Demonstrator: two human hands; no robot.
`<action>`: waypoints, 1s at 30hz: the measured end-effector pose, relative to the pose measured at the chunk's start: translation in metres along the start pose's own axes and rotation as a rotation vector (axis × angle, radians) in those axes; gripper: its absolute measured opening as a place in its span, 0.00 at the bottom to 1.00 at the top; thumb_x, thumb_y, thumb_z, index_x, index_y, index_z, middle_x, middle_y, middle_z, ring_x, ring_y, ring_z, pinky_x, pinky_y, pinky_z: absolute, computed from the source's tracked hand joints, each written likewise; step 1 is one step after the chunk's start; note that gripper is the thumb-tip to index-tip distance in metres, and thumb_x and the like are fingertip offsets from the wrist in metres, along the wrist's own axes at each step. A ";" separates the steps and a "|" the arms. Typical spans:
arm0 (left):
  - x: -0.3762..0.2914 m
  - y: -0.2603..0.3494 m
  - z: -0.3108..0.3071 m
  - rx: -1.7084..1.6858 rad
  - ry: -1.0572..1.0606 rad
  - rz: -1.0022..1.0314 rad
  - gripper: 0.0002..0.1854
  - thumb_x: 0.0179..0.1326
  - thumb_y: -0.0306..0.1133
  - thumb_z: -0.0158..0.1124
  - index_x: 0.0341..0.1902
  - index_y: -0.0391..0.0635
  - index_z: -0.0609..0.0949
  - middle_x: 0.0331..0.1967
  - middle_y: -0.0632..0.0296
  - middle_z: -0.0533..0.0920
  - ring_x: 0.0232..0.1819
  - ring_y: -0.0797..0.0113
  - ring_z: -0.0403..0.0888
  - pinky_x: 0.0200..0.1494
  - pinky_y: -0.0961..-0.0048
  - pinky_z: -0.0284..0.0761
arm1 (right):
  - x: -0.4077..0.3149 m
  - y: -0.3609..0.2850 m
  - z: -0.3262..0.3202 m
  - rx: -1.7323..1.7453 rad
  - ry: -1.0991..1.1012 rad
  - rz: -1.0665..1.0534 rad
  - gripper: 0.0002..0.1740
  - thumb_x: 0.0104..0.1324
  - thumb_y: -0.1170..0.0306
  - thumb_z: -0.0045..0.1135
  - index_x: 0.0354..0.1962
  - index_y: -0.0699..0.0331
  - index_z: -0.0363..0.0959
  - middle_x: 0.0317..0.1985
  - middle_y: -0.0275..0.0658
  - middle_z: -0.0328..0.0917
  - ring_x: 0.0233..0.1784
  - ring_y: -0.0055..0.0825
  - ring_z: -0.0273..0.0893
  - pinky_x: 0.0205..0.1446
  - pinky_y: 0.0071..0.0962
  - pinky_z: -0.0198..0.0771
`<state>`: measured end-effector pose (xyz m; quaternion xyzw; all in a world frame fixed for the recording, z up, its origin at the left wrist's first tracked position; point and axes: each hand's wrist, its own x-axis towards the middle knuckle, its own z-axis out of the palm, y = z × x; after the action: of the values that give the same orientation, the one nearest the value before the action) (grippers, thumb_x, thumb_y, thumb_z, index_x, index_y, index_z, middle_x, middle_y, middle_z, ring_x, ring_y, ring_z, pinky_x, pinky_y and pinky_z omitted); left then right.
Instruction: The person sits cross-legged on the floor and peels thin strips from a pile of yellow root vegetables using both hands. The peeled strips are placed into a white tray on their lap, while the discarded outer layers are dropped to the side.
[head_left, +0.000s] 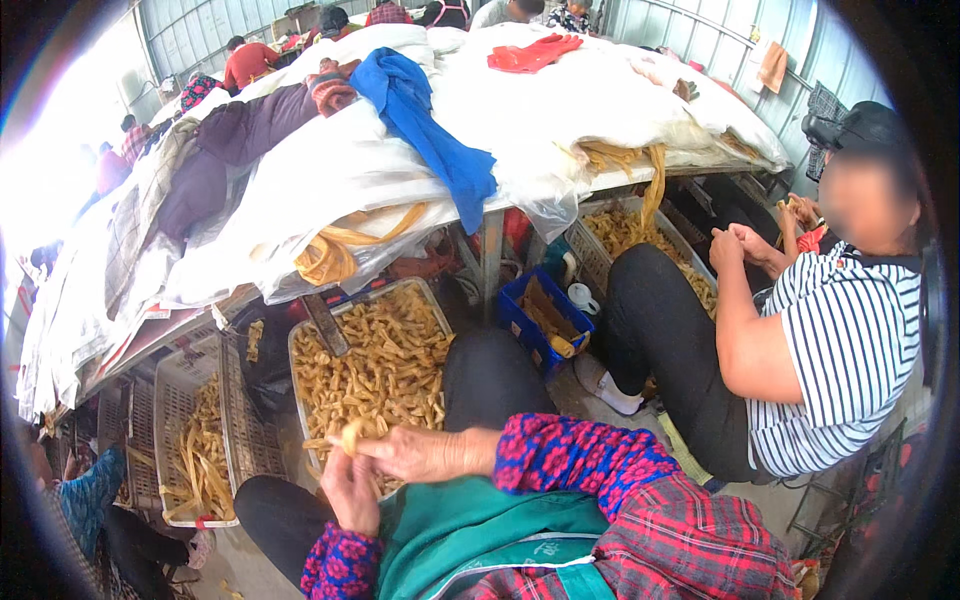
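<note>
My left hand (351, 491) and my right hand (405, 452) meet above my lap, fingertips close together. Between them they hold a pale yellow-brown strip (358, 433), looped at the fingers; its exact material cannot be told. Just beyond my hands, between my knees, stands a light plastic crate (296, 375) filled with many small knotted tan pieces (375, 360). A flat, worn bar (325, 324) lies slanting over the crate's far edge. A coil of the same tan strip (326, 259) hangs out from under white plastic sheeting at the table's near edge.
Ahead is a large table heaped with white plastic-covered bundles (517, 112), a blue cloth (427, 120) and red gloves (534, 54). A co-worker (795, 360) sits close on the right. A blue bin (517, 315) stands by the table leg; another crate (161, 420) is at left.
</note>
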<state>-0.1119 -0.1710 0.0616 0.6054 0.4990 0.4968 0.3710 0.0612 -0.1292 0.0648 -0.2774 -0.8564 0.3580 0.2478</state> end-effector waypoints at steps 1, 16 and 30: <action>0.004 -0.001 0.006 -0.296 0.090 -0.194 0.08 0.72 0.31 0.56 0.44 0.39 0.80 0.32 0.67 0.80 0.32 0.72 0.77 0.35 0.76 0.70 | 0.001 -0.011 0.000 -0.197 -0.020 0.048 0.40 0.71 0.72 0.51 0.76 0.59 0.44 0.29 0.53 0.79 0.29 0.47 0.82 0.34 0.43 0.75; 0.011 -0.026 -0.021 -0.213 -0.049 -0.116 0.15 0.71 0.31 0.62 0.56 0.37 0.78 0.45 0.61 0.83 0.47 0.74 0.80 0.50 0.76 0.77 | 0.019 0.003 -0.012 -0.056 0.343 -0.342 0.18 0.66 0.57 0.62 0.40 0.64 0.76 0.36 0.45 0.75 0.41 0.46 0.77 0.46 0.41 0.74; 0.028 0.018 -0.005 -0.334 0.015 -0.429 0.09 0.73 0.36 0.60 0.45 0.43 0.80 0.24 0.77 0.76 0.19 0.89 0.61 0.20 0.87 0.50 | 0.019 0.007 -0.037 0.171 0.189 0.072 0.23 0.67 0.46 0.60 0.37 0.58 0.79 0.25 0.38 0.81 0.28 0.33 0.82 0.34 0.32 0.75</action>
<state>-0.1122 -0.1484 0.0865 0.4126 0.5295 0.4868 0.5589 0.0723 -0.0949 0.0865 -0.3183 -0.7852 0.4106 0.3370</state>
